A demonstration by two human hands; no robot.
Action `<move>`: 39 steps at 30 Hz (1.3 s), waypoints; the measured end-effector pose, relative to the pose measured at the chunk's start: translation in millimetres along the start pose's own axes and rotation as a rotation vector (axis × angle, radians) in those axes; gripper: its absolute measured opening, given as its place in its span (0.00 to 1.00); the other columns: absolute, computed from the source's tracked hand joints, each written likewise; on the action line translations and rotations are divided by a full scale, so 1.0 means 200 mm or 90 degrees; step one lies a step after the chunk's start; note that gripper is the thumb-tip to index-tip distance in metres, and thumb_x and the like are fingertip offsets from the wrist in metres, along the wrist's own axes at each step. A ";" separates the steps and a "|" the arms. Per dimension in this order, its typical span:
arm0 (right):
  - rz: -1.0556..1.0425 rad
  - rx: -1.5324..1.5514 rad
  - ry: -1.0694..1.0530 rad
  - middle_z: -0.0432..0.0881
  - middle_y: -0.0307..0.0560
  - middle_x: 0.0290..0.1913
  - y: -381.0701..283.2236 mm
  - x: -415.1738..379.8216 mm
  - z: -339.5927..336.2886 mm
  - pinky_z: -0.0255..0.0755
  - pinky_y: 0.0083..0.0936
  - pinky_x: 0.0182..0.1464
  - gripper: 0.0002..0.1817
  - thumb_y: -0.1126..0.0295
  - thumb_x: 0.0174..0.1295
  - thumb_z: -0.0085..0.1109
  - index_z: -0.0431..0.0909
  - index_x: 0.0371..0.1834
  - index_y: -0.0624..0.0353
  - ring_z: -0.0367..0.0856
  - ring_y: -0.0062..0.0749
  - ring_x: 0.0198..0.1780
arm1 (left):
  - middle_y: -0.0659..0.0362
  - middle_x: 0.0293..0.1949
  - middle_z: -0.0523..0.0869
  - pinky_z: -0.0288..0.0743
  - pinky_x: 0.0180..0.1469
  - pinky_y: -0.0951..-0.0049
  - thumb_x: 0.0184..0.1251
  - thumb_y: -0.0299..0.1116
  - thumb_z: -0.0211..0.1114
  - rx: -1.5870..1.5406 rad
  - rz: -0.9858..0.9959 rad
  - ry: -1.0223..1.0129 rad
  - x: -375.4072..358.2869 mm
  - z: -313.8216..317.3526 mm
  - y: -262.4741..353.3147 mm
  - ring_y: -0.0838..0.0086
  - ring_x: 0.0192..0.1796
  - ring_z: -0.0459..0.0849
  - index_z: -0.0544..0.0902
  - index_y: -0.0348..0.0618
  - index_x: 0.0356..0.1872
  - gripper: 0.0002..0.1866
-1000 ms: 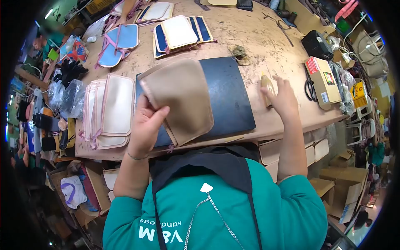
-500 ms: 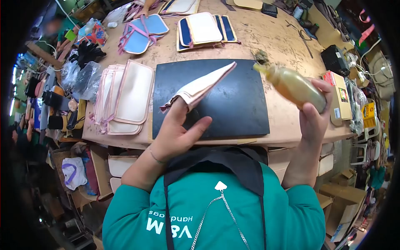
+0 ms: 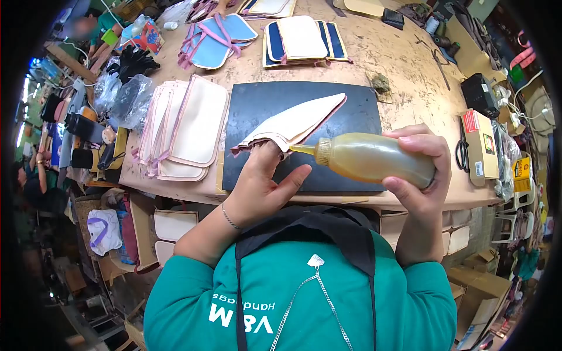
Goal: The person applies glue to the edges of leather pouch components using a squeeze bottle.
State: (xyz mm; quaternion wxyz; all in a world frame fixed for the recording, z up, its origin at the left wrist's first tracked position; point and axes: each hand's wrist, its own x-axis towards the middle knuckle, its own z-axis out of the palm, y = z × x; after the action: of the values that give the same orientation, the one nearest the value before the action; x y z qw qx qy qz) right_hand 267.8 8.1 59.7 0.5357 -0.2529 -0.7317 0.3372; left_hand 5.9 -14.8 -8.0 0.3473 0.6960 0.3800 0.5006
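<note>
My left hand (image 3: 266, 184) holds up a white panel with pinkish edging (image 3: 298, 121), folded into a cone shape. The fingers go in under its near end and are partly hidden, while the thumb stands apart. In my right hand (image 3: 424, 167) is a translucent squeeze bottle (image 3: 374, 157) of amber liquid, tipped on its side. Its yellow nozzle points left and meets the panel's near edge beside my left fingertips; whether it touches cannot be told. Beneath both lies a black board (image 3: 252, 105) on the table.
A stack of white panels with pink edges (image 3: 196, 120) lies left of the board. Farther back are light-blue pieces (image 3: 213, 50) and navy-and-white pieces (image 3: 301, 41). Scissors (image 3: 462, 149) and a box (image 3: 481, 146) sit at right. Another person's hand (image 3: 222, 7) reaches in at the far edge.
My right hand has brought the bottle left and levelled it, its nozzle now at the panel's near edge. The panel has turned to show more of its white face.
</note>
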 end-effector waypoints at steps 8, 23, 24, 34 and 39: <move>-0.039 -0.067 0.011 0.80 0.56 0.49 0.04 0.00 -0.02 0.77 0.32 0.54 0.26 0.75 0.49 0.79 0.77 0.51 0.61 0.81 0.41 0.53 | 0.48 0.64 0.75 0.63 0.69 0.69 0.65 0.22 0.68 -0.039 -0.024 0.002 0.00 0.01 0.01 0.64 0.67 0.74 0.68 0.31 0.68 0.31; -0.105 -0.078 -0.003 0.81 0.59 0.51 0.07 -0.01 0.01 0.77 0.30 0.52 0.29 0.74 0.48 0.80 0.76 0.53 0.61 0.81 0.39 0.52 | 0.48 0.67 0.73 0.57 0.73 0.71 0.67 0.25 0.66 -0.089 -0.062 -0.029 0.01 0.03 0.06 0.67 0.71 0.70 0.63 0.30 0.70 0.32; -0.104 -0.081 -0.013 0.81 0.59 0.51 0.06 -0.01 0.01 0.77 0.30 0.52 0.29 0.74 0.48 0.80 0.76 0.53 0.61 0.81 0.39 0.52 | 0.49 0.67 0.73 0.57 0.73 0.69 0.68 0.25 0.66 -0.084 -0.061 -0.037 0.01 0.03 0.06 0.67 0.71 0.69 0.62 0.32 0.71 0.33; -0.105 -0.096 -0.035 0.81 0.59 0.52 0.04 -0.01 0.01 0.78 0.30 0.51 0.29 0.74 0.47 0.80 0.76 0.53 0.60 0.81 0.39 0.52 | 0.47 0.68 0.72 0.57 0.73 0.70 0.66 0.24 0.67 -0.085 -0.059 -0.025 0.00 0.03 0.05 0.66 0.72 0.69 0.62 0.30 0.71 0.34; -0.115 -0.127 -0.023 0.81 0.59 0.50 0.04 -0.02 0.00 0.78 0.29 0.51 0.29 0.74 0.48 0.80 0.76 0.53 0.60 0.82 0.40 0.52 | 0.48 0.69 0.70 0.56 0.74 0.68 0.67 0.23 0.65 -0.106 -0.063 -0.020 0.00 0.03 0.05 0.65 0.73 0.67 0.60 0.33 0.72 0.35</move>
State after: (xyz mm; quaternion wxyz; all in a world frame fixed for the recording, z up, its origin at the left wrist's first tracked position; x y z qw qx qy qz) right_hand 269.0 11.3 50.9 0.5231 -0.2319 -0.7907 0.2179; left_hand 13.5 -20.6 -0.6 0.4341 0.6529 0.3655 0.5016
